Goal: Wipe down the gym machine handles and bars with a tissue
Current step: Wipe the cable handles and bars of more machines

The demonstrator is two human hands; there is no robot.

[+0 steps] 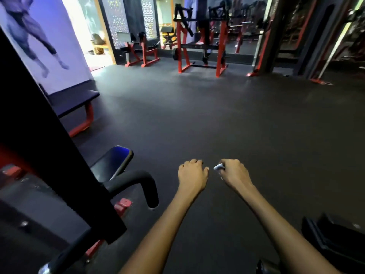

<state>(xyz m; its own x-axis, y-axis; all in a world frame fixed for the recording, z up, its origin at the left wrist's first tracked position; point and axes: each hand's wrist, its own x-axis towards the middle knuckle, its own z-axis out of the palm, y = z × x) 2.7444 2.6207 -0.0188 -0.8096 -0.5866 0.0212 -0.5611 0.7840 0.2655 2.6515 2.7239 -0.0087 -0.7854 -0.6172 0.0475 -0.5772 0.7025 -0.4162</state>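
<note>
Where the black upright crosses the left side, a curved, matte foam-padded handle (138,179) juts out. Right of it, the left hand (192,175) hangs with fingers curled, empty. The right hand (234,173) pinches a small crumpled white tissue (218,167) over rubbery dark floor (197,115).

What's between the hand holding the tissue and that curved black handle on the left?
In the head view, the empty left hand lies between the right hand gripping the tissue and the curved black handle; otherwise bare dark floor.
</note>
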